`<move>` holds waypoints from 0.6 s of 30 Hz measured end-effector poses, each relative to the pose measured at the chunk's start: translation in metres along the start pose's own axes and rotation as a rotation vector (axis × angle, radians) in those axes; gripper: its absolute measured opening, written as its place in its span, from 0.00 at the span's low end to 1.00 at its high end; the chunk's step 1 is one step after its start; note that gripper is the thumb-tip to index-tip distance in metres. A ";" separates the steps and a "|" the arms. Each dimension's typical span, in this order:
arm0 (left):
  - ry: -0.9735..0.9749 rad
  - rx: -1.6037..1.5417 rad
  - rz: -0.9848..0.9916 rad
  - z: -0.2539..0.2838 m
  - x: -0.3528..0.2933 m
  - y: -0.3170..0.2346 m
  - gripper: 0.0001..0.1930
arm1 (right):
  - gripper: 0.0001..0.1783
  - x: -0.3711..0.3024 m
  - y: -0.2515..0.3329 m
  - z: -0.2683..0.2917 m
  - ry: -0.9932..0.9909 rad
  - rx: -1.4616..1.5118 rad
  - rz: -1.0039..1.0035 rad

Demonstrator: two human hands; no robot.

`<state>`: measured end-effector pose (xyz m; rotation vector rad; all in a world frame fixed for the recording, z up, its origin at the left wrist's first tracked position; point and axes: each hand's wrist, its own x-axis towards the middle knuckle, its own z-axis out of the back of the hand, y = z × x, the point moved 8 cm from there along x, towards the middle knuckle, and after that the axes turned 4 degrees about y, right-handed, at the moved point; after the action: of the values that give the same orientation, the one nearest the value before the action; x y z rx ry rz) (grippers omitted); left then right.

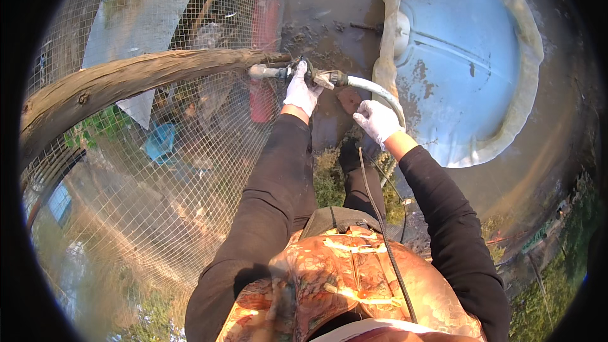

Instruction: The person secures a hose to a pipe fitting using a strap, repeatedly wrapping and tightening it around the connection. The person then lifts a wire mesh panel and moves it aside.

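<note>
My left hand (303,90), in a white glove, is closed around a dark pipe fitting (309,76) at the end of the wooden pole. From the fitting a pale elbow pipe (261,71) points left, and a light grey hose (375,88) bends off right and down. A strip of pale material is wrapped around the joint (326,80). My right hand (379,121), also gloved in white, is just below the hose's bend with its fingers curled together. What they hold, if anything, is hidden; whether the hand touches the hose I cannot tell.
A rough wooden pole (145,76) and wire mesh fence (190,196) stand at the left, with a red object (263,98) behind the mesh. Right of me, a large blue round tub (462,57) with a pale rim sits in muddy water (519,180). A dark cord (380,209) hangs before me.
</note>
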<state>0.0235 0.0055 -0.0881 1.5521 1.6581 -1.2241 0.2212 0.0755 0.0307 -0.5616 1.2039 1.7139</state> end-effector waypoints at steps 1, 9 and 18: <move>-0.045 0.076 0.008 0.006 -0.010 -0.003 0.32 | 0.16 -0.011 -0.008 -0.007 0.001 0.011 -0.004; -0.199 0.615 -0.085 0.059 -0.133 -0.044 0.25 | 0.17 -0.084 -0.050 -0.038 0.140 -0.060 -0.111; -0.140 0.881 -0.101 0.095 -0.232 -0.057 0.19 | 0.14 -0.096 -0.045 -0.025 -0.031 0.188 -0.038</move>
<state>-0.0081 -0.1805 0.0864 1.7896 1.1509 -2.2489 0.3011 0.0152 0.0741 -0.4399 1.3077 1.5517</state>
